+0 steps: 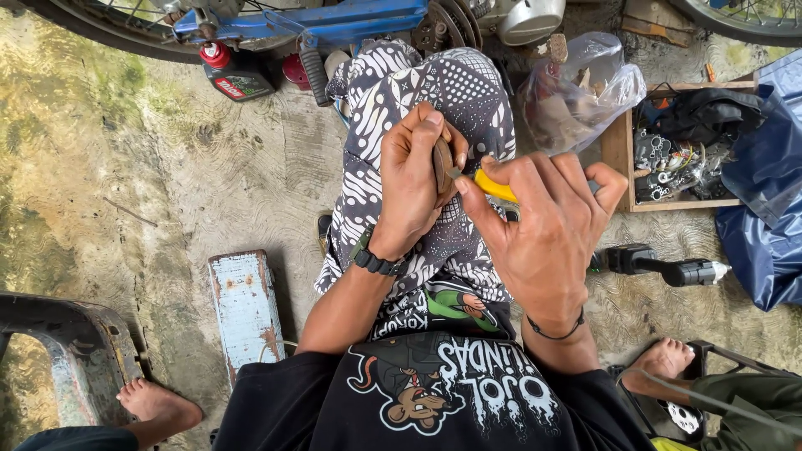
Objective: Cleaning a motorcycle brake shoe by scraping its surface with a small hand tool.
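Screwdriver [494, 187] long axis near-horizontal, tip pointing left; right hand [543, 225] fingers grip handle, left hand [413, 179] clasps brown disc [442, 164]

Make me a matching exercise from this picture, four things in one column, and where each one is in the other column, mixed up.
Things:
1. Small brown part
2. Yellow-handled tool
3. Oil bottle with red cap
4. Clear plastic bag

Places:
A. On the ground under the blue frame, upper left
B. Pinched in the left hand
C. Beside the wooden tray of parts
D. Gripped in the right hand

Pairs: 1-B, 2-D, 3-A, 4-C
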